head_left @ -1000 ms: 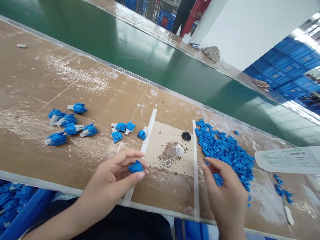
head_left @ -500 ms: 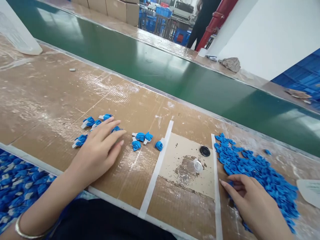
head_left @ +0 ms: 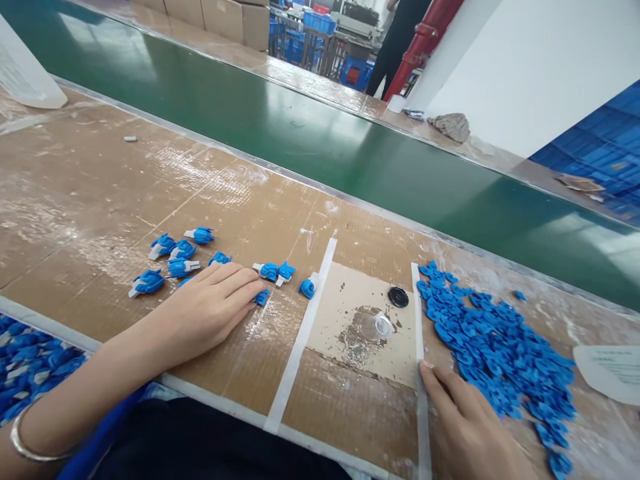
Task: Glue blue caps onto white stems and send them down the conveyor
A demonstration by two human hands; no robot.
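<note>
My left hand lies over the row of blue-and-white pieces, fingers together, its fingertips at one blue piece; what is under the palm is hidden. My right hand is closed, thumb and index finger together, beside the right white tape strip; anything between the fingertips is too small to make out. The heap of small blue parts lies just beyond it. Between the hands, a cardboard square bears a small clear cup and a black round lid.
A green belt runs behind the brown work surface. Many blue-and-white pieces fill the lower left corner. White containers show at the far left and at the right edge. A person stands in the background.
My left hand has moved right along the row, uncovering pieces at its left, and its fingers have come together. My right hand has drawn left and down from the heap to the tape.
</note>
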